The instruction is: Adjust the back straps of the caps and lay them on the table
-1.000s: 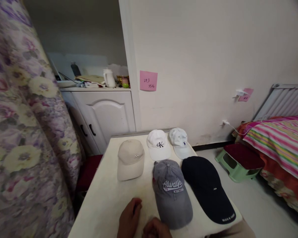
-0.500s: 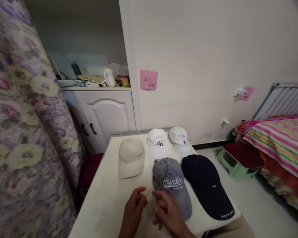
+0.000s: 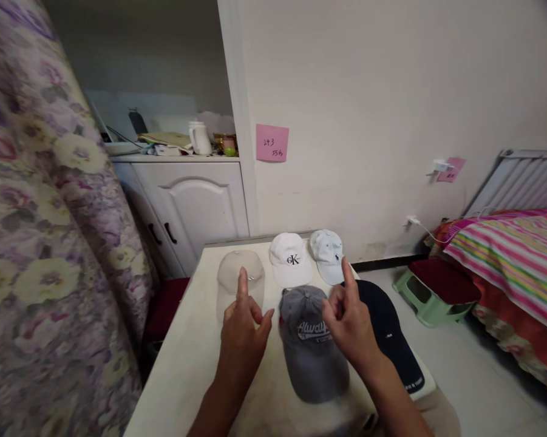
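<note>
My left hand (image 3: 243,328) is raised over the table, its index finger stretched upward and thumb apart, in front of a beige cap (image 3: 231,267). Nothing is in it. My right hand (image 3: 354,325) also points its index finger up, other fingers curled and empty. It covers part of a navy long-brimmed cap (image 3: 385,309) and overlaps the right side of a grey cap (image 3: 316,373) lettered "Always". Behind them lie a white cap (image 3: 290,273) with black letters and a pale blue cap (image 3: 324,246) with a small dark logo. All brims face me.
The caps lie on a cream table (image 3: 177,370) against the wall. A floral curtain (image 3: 40,243) hangs left, beside a white cabinet (image 3: 204,206). To the right are a green stool (image 3: 419,300) with a dark red top and a bed with a striped cover (image 3: 523,243).
Both hands have risen and moved forward, the right one also to the right. Their index fingers now point up. The caps have stayed in their places.
</note>
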Motion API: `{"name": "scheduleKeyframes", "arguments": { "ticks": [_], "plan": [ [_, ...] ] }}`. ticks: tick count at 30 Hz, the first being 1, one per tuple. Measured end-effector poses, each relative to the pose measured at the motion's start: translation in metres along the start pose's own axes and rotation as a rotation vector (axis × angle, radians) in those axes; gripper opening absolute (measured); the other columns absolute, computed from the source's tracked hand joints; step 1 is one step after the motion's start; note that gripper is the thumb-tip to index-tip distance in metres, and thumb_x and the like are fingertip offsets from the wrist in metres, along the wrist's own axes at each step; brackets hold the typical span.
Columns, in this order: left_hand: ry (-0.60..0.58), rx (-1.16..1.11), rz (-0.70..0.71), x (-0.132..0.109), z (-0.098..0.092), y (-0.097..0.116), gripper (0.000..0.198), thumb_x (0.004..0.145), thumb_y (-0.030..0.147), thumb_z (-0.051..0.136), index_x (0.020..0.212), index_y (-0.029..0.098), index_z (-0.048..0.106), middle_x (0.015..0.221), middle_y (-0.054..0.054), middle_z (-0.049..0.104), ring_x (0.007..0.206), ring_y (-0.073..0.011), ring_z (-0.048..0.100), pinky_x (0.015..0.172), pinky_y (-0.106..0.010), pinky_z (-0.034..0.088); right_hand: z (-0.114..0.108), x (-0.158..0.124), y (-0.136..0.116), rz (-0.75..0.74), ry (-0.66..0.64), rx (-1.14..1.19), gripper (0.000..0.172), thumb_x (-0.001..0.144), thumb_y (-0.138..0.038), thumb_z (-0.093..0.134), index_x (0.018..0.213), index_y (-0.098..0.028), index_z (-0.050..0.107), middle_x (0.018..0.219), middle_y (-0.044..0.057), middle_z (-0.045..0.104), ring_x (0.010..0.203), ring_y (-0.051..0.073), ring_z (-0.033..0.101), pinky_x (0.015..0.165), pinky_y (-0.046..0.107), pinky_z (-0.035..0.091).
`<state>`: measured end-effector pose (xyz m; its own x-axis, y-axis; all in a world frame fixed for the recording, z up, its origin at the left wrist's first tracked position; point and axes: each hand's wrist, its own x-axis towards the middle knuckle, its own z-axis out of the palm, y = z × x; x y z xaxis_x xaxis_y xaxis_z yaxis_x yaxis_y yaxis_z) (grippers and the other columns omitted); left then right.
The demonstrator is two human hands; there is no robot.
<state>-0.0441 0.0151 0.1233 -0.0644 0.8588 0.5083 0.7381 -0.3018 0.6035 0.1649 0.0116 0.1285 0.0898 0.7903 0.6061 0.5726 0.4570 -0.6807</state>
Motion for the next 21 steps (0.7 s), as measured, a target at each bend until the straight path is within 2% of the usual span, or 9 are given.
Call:
{"name": "scheduleKeyframes", "arguments": {
  "ticks": [4, 8, 21],
  "plan": [
    [0.005, 0.079, 0.003, 0.006, -0.005, -0.003, 0.089, 0.085, 0.026, 0.060, 0.157, 0.019, 0.009, 0.065, 0.006, 0.050, 0.062, -0.0186, 0.052, 0.065, -0.031, 0.042, -0.005, 0.007, 0.011, 0.020, 0.022, -0.084, 0.084, 0.085, -0.014, 0.048, 0.157, -0.015, 0.005, 0.064, -0.009, 0.043, 0.050, 0.012, 0.049, 0.056, 0.024, 0.043],
    [-0.013, 0.093, -0.006, 0.007, -0.005, -0.004, 0.088, 0.086, 0.025, 0.059, 0.158, 0.021, 0.009, 0.064, 0.007, 0.049, 0.062, -0.0181, 0.053, 0.065, -0.031, 0.042, -0.007, 0.009, 0.017, 0.018, 0.001, -0.110, 0.086, 0.084, -0.012, 0.048, 0.157, -0.015, 0.002, 0.065, -0.009, 0.045, 0.051, 0.012, 0.050, 0.058, 0.025, 0.044],
    [-0.040, 0.055, -0.021, 0.005, -0.005, -0.004, 0.087, 0.085, 0.025, 0.059, 0.158, 0.021, 0.011, 0.064, 0.007, 0.049, 0.061, -0.0177, 0.053, 0.063, -0.029, 0.042, -0.010, 0.009, 0.017, 0.039, 0.002, -0.073, 0.087, 0.083, -0.013, 0.050, 0.157, -0.015, 0.004, 0.064, -0.008, 0.047, 0.052, 0.013, 0.051, 0.059, 0.025, 0.046]
  ]
}}
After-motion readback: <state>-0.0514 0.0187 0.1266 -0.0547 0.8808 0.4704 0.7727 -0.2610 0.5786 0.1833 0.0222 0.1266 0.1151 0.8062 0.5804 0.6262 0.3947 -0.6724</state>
